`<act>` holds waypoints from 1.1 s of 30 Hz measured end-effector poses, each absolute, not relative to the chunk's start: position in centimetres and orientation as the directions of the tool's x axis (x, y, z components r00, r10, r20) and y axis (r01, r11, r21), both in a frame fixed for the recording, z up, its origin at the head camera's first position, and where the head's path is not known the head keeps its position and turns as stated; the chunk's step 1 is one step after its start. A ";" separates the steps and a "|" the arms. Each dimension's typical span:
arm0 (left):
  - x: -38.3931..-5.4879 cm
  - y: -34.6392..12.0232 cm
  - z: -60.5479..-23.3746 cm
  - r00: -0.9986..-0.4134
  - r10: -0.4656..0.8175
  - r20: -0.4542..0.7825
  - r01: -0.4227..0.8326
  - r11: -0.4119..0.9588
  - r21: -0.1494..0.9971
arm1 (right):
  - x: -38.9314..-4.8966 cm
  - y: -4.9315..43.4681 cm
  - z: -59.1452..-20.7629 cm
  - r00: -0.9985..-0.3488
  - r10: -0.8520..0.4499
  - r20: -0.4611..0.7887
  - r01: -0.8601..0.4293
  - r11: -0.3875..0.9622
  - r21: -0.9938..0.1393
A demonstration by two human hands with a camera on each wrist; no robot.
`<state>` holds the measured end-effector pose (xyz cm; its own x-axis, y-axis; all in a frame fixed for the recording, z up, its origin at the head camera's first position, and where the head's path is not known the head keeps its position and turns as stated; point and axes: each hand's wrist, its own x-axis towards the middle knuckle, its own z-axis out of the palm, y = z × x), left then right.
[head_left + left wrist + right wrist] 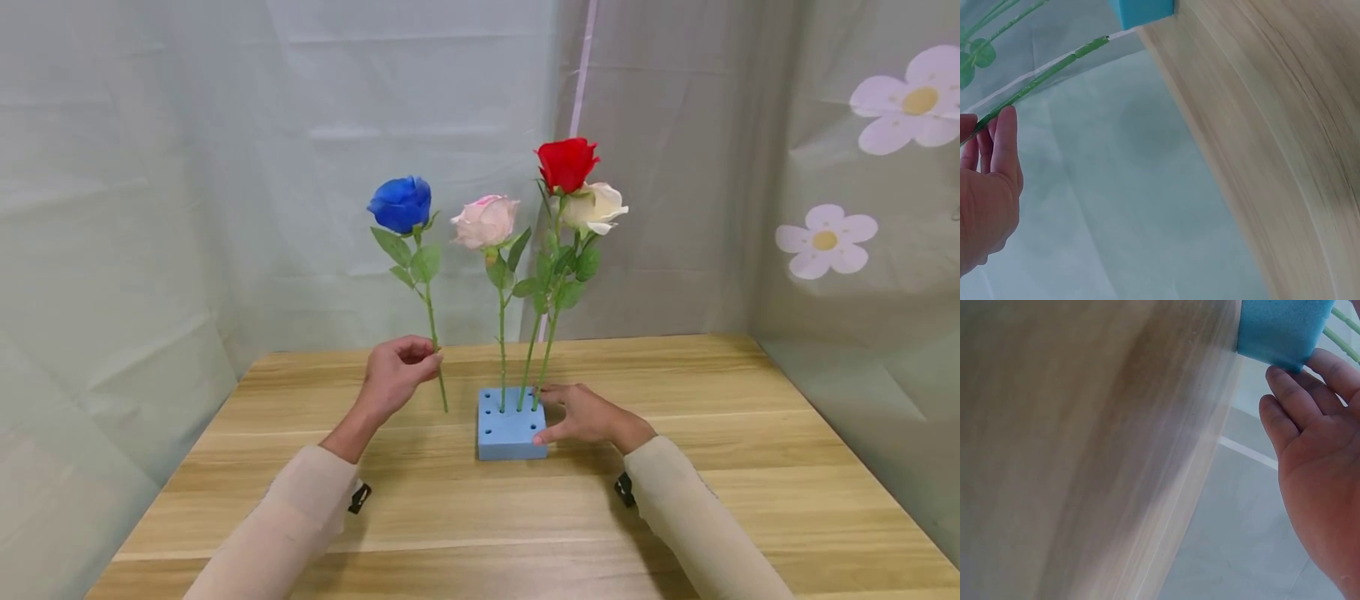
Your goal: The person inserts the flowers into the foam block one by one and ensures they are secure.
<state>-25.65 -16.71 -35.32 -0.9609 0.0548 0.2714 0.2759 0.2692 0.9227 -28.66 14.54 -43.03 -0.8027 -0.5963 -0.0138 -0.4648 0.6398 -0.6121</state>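
My left hand (401, 373) pinches the green stem of a blue rose (401, 205) between thumb and fingers, left of a light blue foam block (513, 446). The stem's lower end hangs free beside the block; in the left wrist view the fingers (1005, 140) pinch that stem (1047, 76). At the block's right side, my right hand (587, 415) holds it, thumb at the front corner and fingers toward the back. A pink rose (486, 222), a red rose (567, 165) and a cream rose (596, 207) stand in holes of the block.
The block sits on a wooden table (300, 500) and has several other holes in its top. Pale cloth (315, 125) hangs behind and at both sides, with printed white flowers (825, 241) at the right.
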 end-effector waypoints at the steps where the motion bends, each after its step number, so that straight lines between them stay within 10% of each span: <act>1: -25.6 -16.6 -35.3 -0.961 0.057 0.271 0.277 0.269 0.923 | -28.7 14.5 -43.0 -0.803 -0.596 -0.015 -0.463 0.639 -0.614; 33: -26.6 -13.4 -36.9 -0.964 0.074 0.256 0.266 0.217 0.939 | -28.6 14.4 -43.1 -0.811 -0.585 -0.019 -0.448 0.641 -0.623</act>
